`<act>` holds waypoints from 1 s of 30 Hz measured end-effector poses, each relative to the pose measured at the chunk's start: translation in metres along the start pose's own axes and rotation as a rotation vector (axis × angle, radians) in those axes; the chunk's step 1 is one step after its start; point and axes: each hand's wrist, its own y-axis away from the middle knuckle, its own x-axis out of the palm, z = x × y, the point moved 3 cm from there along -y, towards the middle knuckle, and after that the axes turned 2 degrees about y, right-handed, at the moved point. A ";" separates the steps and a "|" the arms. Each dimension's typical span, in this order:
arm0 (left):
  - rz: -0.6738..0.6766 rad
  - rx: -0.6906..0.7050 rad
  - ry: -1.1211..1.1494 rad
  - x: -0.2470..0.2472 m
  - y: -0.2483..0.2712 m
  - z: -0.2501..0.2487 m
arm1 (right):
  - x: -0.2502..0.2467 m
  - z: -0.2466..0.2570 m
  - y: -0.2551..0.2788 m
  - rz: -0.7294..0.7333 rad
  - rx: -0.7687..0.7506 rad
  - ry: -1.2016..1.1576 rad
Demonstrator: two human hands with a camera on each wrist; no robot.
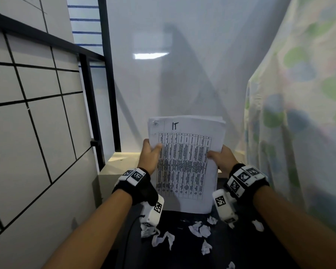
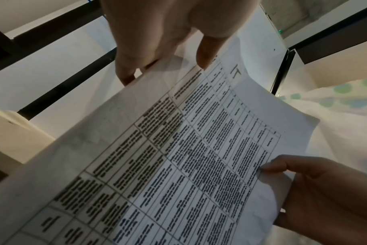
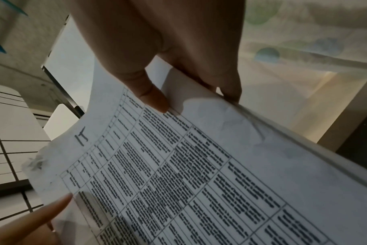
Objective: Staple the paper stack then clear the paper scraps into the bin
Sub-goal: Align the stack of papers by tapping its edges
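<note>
I hold a paper stack (image 1: 184,164) upright, its lower edge down by the dark tabletop (image 1: 241,249). The top sheet bears a printed table and a handwritten "IT". My left hand (image 1: 150,153) grips the stack's left edge, thumb on the front. My right hand (image 1: 220,157) grips the right edge the same way. The left wrist view shows the stack (image 2: 178,157) pinched by my left hand (image 2: 159,49), with the right hand (image 2: 304,182) lower right. In the right wrist view my right hand (image 3: 168,74) pinches the stack (image 3: 199,165). Several crumpled paper scraps (image 1: 199,230) lie below. No stapler or bin shows.
A white panel with black grid lines (image 1: 33,113) and a black metal frame (image 1: 109,74) stand at the left. A curtain with green and blue dots (image 1: 299,113) hangs at the right. A pale ledge (image 1: 116,162) sits behind the stack. A black cable (image 1: 128,230) runs down under my left wrist.
</note>
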 end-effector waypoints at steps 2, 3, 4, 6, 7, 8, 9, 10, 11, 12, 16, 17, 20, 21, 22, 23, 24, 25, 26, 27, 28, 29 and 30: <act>-0.016 0.049 -0.007 -0.001 -0.004 -0.009 | -0.002 0.005 -0.001 0.016 -0.005 0.005; -0.023 0.071 -0.017 -0.001 -0.006 -0.015 | -0.003 0.007 -0.003 0.011 -0.016 -0.007; -0.027 0.085 -0.033 -0.001 -0.009 -0.020 | -0.005 0.010 -0.003 -0.002 -0.035 -0.021; -0.032 0.091 -0.066 -0.001 -0.013 -0.028 | -0.006 0.014 -0.004 -0.030 -0.074 -0.040; -0.034 0.091 -0.076 0.000 -0.014 -0.029 | -0.006 0.015 -0.003 -0.039 -0.085 -0.046; -0.040 0.094 -0.085 0.000 -0.015 -0.029 | -0.005 0.015 -0.002 -0.048 -0.087 -0.058; -0.044 0.094 -0.090 -0.001 -0.016 -0.028 | -0.005 0.015 -0.002 -0.055 -0.085 -0.074; -0.044 0.088 -0.089 -0.001 -0.015 -0.027 | -0.004 0.014 -0.001 -0.058 -0.084 -0.093; -0.037 0.075 -0.081 -0.002 -0.015 -0.024 | -0.004 0.013 -0.001 -0.063 -0.084 -0.101; -0.021 0.059 -0.073 -0.003 -0.013 -0.021 | -0.004 0.011 -0.001 -0.061 -0.081 -0.093; 0.045 0.021 -0.120 -0.006 -0.007 -0.010 | -0.003 0.012 0.000 -0.069 -0.108 -0.070; 0.046 0.018 -0.126 -0.006 -0.007 -0.008 | -0.004 0.018 0.001 -0.116 -0.167 -0.061; 0.052 -0.008 -0.097 -0.006 -0.009 -0.008 | -0.007 0.052 0.018 -0.329 -0.553 0.168; 0.057 -0.015 -0.080 -0.005 -0.009 -0.008 | -0.004 0.062 0.027 -0.377 -0.698 0.314; 0.063 -0.018 -0.069 -0.004 -0.009 -0.008 | 0.003 0.070 0.036 -0.398 -0.812 0.484; 0.069 -0.016 -0.065 -0.004 -0.009 -0.008 | 0.011 0.075 0.046 -0.402 -0.886 0.656; 0.075 -0.011 -0.061 -0.003 -0.007 -0.008 | 0.020 0.075 0.051 -0.387 -0.931 0.800; 0.085 -0.004 -0.046 -0.003 -0.006 -0.007 | 0.029 0.075 0.056 -0.361 -0.954 0.905; 0.097 0.000 -0.018 -0.002 -0.004 -0.006 | 0.035 0.074 0.059 -0.315 -0.955 0.968; 0.106 0.001 0.010 0.000 -0.002 -0.006 | 0.039 0.076 0.060 -0.265 -0.939 1.004; 0.116 0.002 0.019 0.001 0.001 -0.007 | 0.041 0.079 0.059 -0.203 -0.898 1.023; 0.119 0.002 0.013 0.001 0.002 -0.007 | 0.040 0.082 0.055 -0.134 -0.837 1.045; 0.123 0.001 0.005 0.002 0.002 -0.008 | 0.038 0.085 0.052 -0.069 -0.781 1.081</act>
